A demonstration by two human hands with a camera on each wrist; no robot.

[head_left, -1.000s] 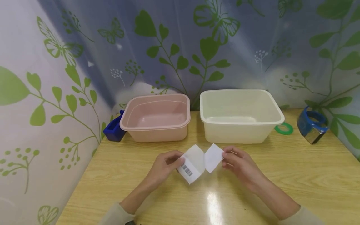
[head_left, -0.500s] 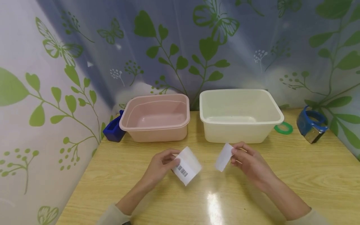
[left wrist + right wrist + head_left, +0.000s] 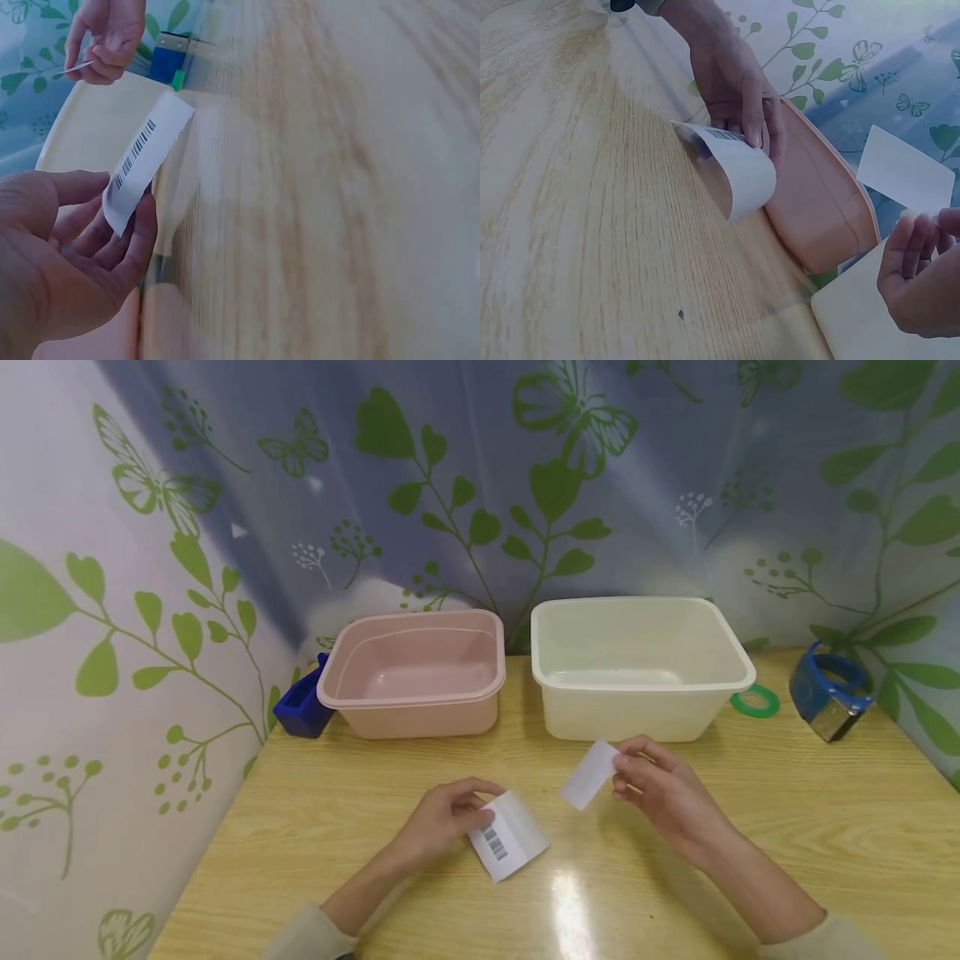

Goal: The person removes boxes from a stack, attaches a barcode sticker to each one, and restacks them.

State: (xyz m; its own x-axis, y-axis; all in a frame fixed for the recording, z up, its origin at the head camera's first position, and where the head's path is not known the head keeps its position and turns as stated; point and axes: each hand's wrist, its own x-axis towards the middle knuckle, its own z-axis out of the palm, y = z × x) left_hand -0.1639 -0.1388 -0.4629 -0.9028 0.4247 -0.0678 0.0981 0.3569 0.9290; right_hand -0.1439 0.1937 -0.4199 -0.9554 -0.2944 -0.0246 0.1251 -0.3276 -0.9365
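Observation:
My left hand (image 3: 442,822) pinches a curved piece of white paper with a printed barcode (image 3: 517,839) between thumb and fingers, over the middle of the table. In the left wrist view this barcoded paper (image 3: 154,150) shows a rough edge. My right hand (image 3: 667,797) pinches a smaller, plain white piece of paper (image 3: 588,775) by one corner, just in front of the cream basin. This plain piece (image 3: 907,169) looks flat and four-sided in the right wrist view. A gap separates the two pieces.
A pink basin (image 3: 420,718) and a cream basin (image 3: 630,714) stand side by side at the back. Beyond them lie a blue holder (image 3: 302,710) at left, a green ring (image 3: 756,702) and a blue tape dispenser (image 3: 831,693) at right. A patterned curtain (image 3: 465,460) hangs behind.
The two paper pieces, side by side at their edges a second ago, have come apart. My right hand has moved right with the plain piece; my left hand has lowered a little with the barcoded one.

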